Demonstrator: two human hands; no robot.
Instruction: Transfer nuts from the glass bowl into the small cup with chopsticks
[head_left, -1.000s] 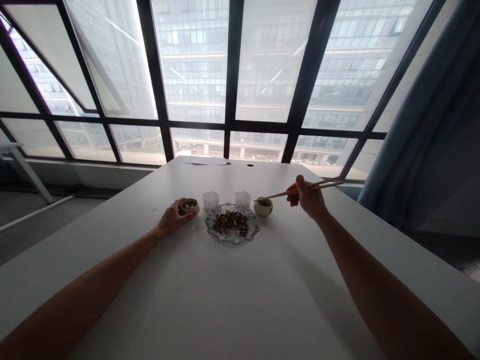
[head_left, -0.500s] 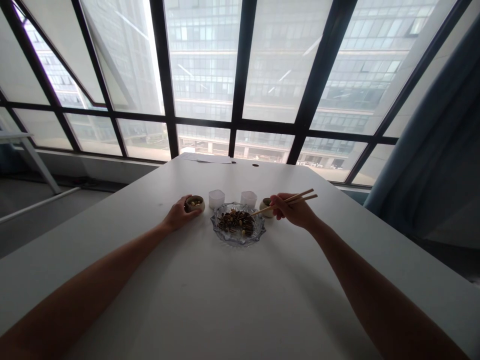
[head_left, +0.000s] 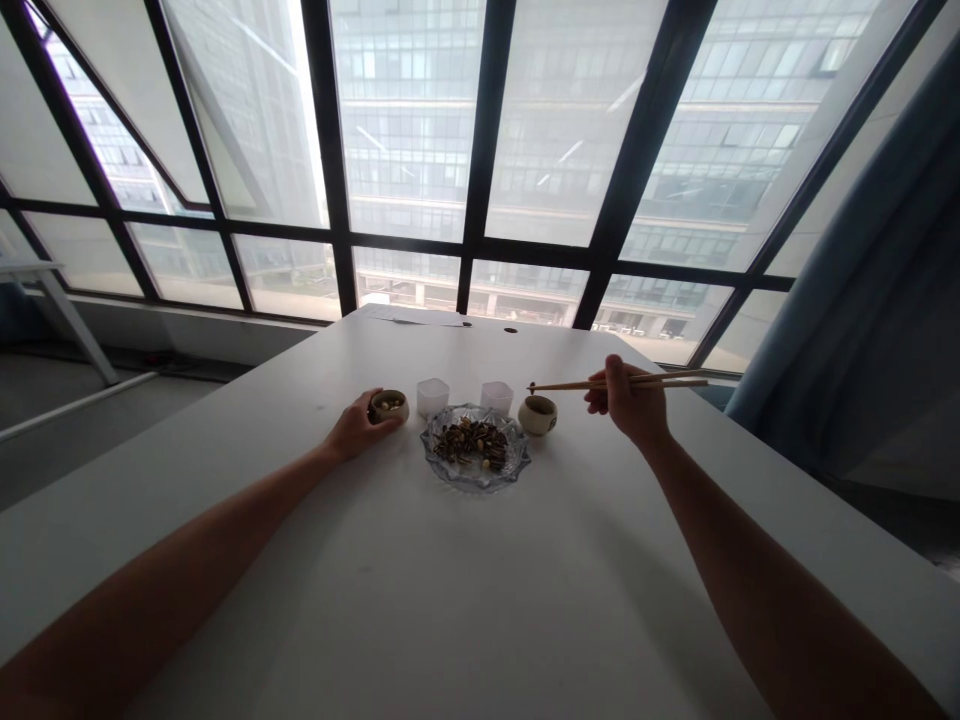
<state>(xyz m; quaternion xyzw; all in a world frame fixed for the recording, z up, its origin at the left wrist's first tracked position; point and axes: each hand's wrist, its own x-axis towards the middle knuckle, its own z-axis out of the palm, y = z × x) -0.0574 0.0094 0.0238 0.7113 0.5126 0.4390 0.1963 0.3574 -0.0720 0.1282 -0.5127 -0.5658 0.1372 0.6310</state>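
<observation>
My left hand [head_left: 361, 424] is curled round a small ceramic cup [head_left: 391, 412] with pale bits inside, which stands on the table. In my right hand [head_left: 628, 398] is a pair of wooden chopsticks [head_left: 574, 385], held nearly level. A small dark piece [head_left: 532, 389] is pinched at their tips, above a second ceramic cup [head_left: 538, 416] that no hand touches. Between the cups sits a clear glass dish [head_left: 480, 484] with a scalloped rim, bearing a heap of dark striped seeds [head_left: 471, 440] mixed with a few pale bits.
Two translucent white containers [head_left: 433, 397] stand just behind the glass dish. Papers [head_left: 412, 316] lie at the far end of the white table [head_left: 450, 600], near round cable holes. Beyond are large windows, with a blue curtain [head_left: 840, 300] on the right.
My right hand has moved right and up, lifting the chopsticks out of the glass dish with a dark piece at their tips. The right cup is now uncovered. My left hand stays put.
</observation>
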